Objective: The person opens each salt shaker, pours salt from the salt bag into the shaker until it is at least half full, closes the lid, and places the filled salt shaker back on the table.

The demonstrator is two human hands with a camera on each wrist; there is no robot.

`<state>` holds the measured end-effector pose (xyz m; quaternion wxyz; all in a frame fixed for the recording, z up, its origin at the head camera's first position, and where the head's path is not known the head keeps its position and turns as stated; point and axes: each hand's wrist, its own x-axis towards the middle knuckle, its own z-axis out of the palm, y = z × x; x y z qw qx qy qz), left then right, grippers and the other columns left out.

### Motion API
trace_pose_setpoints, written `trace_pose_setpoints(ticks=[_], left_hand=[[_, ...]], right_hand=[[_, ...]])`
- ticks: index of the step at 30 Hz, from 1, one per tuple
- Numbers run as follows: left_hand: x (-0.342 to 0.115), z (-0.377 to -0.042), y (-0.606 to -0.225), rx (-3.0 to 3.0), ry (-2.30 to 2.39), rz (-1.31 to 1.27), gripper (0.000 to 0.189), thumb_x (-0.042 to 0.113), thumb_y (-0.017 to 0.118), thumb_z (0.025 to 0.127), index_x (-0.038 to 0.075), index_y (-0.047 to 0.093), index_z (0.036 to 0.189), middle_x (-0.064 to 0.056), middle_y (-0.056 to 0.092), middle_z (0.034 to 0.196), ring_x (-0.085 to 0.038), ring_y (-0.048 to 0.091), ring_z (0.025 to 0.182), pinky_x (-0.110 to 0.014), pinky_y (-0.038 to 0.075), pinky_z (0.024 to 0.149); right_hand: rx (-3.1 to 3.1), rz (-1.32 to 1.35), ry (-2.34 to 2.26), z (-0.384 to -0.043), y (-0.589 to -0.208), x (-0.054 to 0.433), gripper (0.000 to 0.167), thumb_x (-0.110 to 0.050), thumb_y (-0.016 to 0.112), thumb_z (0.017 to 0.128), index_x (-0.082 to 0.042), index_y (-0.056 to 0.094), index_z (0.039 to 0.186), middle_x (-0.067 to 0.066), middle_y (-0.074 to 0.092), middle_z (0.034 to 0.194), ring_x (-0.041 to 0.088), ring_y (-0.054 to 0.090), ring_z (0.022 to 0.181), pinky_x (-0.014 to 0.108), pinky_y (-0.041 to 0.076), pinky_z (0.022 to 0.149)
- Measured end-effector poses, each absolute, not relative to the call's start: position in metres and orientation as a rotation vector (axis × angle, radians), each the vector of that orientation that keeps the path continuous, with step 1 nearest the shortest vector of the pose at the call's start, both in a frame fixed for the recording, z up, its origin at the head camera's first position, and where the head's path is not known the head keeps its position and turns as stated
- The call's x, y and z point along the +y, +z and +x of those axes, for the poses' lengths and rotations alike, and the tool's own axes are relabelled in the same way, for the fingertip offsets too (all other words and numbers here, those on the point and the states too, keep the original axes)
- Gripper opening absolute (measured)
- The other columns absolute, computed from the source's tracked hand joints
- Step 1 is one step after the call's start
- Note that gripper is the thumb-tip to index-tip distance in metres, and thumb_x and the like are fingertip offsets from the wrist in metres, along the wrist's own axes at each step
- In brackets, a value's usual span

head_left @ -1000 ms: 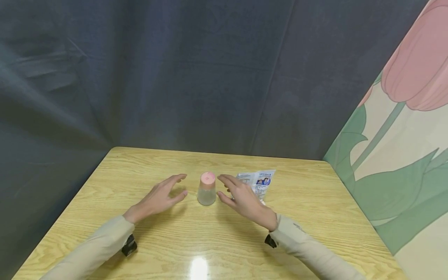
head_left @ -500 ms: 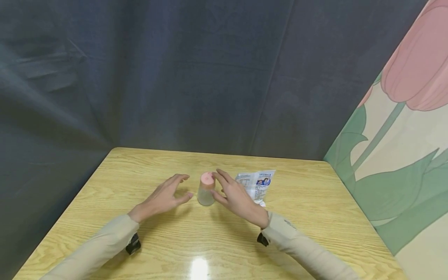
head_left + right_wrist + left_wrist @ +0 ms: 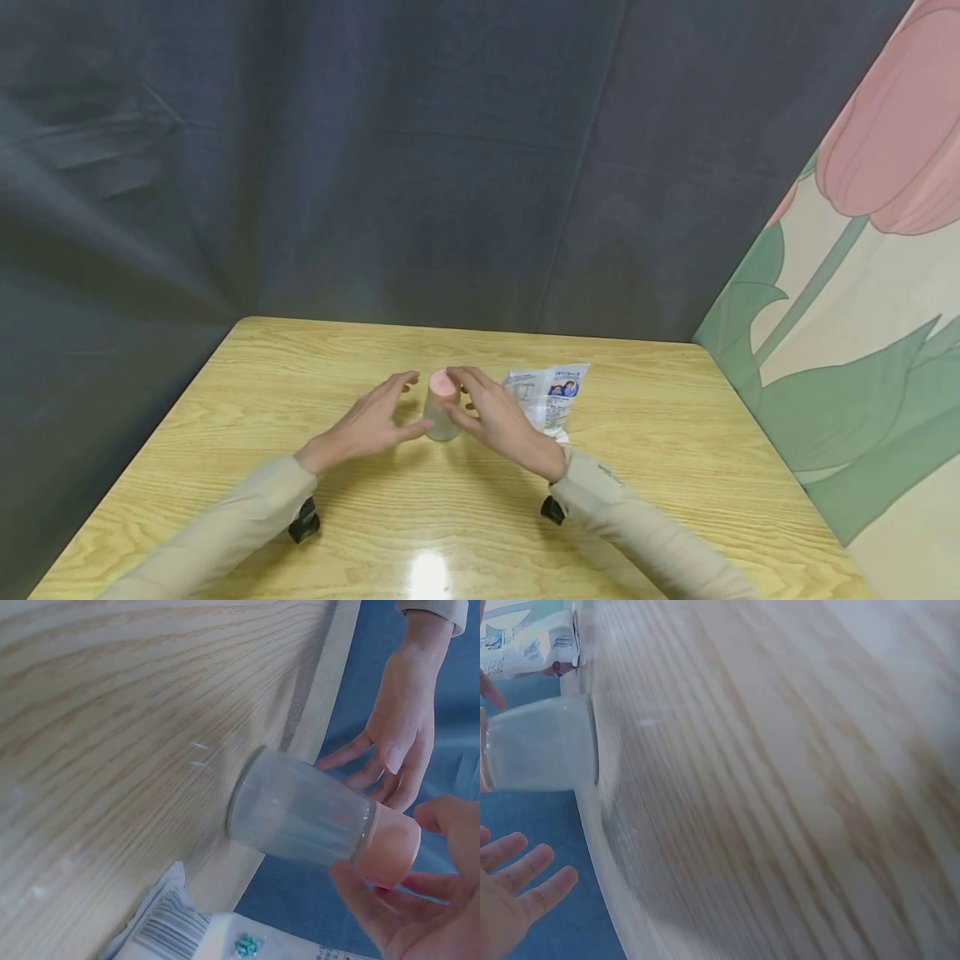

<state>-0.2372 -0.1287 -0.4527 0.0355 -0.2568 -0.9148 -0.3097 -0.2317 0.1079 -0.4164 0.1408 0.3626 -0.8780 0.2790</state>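
A clear frosted jar [image 3: 441,427] with a pink lid [image 3: 442,382] stands upright on the table, narrower toward the top. From the right, my right hand [image 3: 506,423] curls its fingers and thumb round the lid [image 3: 391,841]; in the right wrist view the thumb and fingers lie at the lid's sides. My left hand [image 3: 366,427] is at the jar's left, fingers spread and gently bent, its thumb tip overlapping the jar's lower side in the head view. In the left wrist view, the left hand's fingers [image 3: 549,894] show apart from the jar [image 3: 544,746].
A white and blue printed packet [image 3: 553,398] lies on the wooden table [image 3: 660,433] just behind and right of my right hand. A dark curtain [image 3: 420,167] hangs behind the table's far edge. A wall with a tulip pattern [image 3: 840,350] borders the right side.
My right hand has moved left from beside the jar onto its lid. The left hand has come in rightward, nearer the jar. The jar and packet stay in place.
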Motion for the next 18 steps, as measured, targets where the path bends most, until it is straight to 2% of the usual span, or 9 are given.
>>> trace_pose_setpoints(ticks=[3, 8, 14, 18], left_hand=[[-0.123, -0.239, -0.453, -2.828, -0.97, -0.789, 0.095, 0.069, 0.059, 0.087, 0.006, 0.031, 0.152, -0.015, 0.044, 0.148, -0.035, 0.053, 0.124, -0.057, 0.051, 0.094], [-0.113, -0.242, -0.455, -2.814, -0.998, -0.794, 0.093, 0.063, 0.065, 0.086, 0.006, 0.034, 0.151, -0.014, 0.045, 0.148, -0.033, 0.052, 0.126, -0.055, 0.05, 0.096], [-0.105, -0.241, -0.459, -2.804, -1.025, -0.766, 0.083, 0.055, 0.071, 0.086, 0.004, 0.042, 0.145, -0.014, 0.053, 0.139, -0.031, 0.056, 0.12, -0.05, 0.052, 0.094], [-0.101, -0.242, -0.461, -2.763, -1.082, -0.775, 0.076, 0.05, 0.074, 0.086, 0.004, 0.048, 0.141, -0.014, 0.058, 0.132, -0.031, 0.058, 0.116, -0.048, 0.053, 0.092]], right_hand=[[-2.537, 1.036, 0.805, -0.233, -0.418, 0.107, 0.049, -0.021, 0.067, 0.096, 0.005, 0.052, 0.136, 0.019, 0.058, 0.126, 0.026, 0.068, 0.087, 0.023, 0.059, 0.066], [-2.541, 1.007, 0.815, -0.232, -0.417, 0.105, 0.05, -0.021, 0.069, 0.096, 0.006, 0.052, 0.135, 0.015, 0.056, 0.115, 0.025, 0.065, 0.084, 0.022, 0.057, 0.066], [-2.553, 1.009, 0.831, -0.23, -0.415, 0.102, 0.05, -0.02, 0.069, 0.095, 0.009, 0.053, 0.132, 0.015, 0.054, 0.108, 0.024, 0.065, 0.077, 0.018, 0.055, 0.063], [-2.551, 0.971, 0.818, -0.229, -0.414, 0.102, 0.045, -0.023, 0.072, 0.093, 0.008, 0.058, 0.124, 0.013, 0.054, 0.102, 0.021, 0.061, 0.071, 0.017, 0.051, 0.058]])
